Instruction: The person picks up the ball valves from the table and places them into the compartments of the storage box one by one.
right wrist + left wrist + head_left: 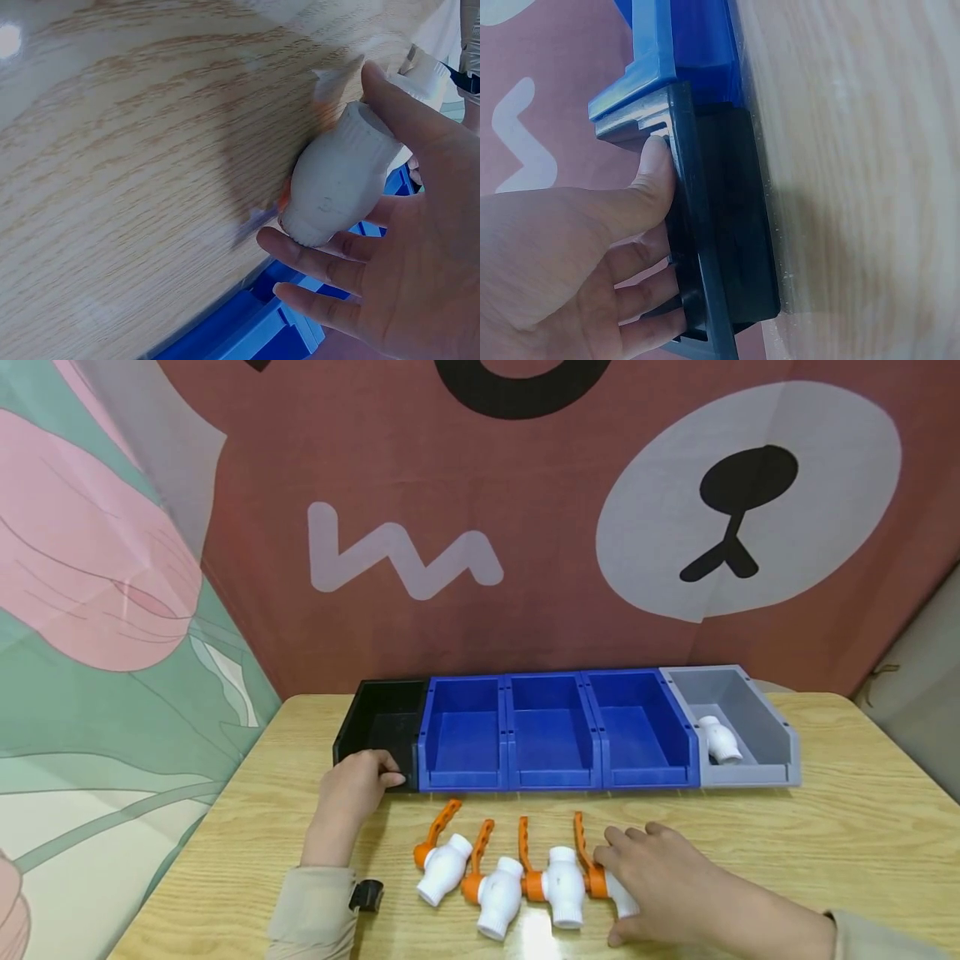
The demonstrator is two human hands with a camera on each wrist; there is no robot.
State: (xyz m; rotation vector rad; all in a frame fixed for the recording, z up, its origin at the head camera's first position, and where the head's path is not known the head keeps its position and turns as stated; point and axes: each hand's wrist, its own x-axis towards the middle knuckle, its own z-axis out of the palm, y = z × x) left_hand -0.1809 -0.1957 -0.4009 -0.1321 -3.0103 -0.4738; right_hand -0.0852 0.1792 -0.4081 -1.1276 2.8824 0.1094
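Note:
My left hand grips the front rim of the black bin, thumb on the outer face and fingers over the edge. A row of white plastic ball valves with orange lever handles lies on the table. My right hand is over the rightmost ball valve, partly hiding it in the head view. In the right wrist view its thumb lies by one end of that valve and its extended fingers by the other. Nearby are the middle ball valves and the leftmost ball valve.
Three blue bins stand joined between the black bin and a grey bin. A white valve piece lies in the grey bin. Under everything is a wood-grain table, with a printed cloth hanging behind.

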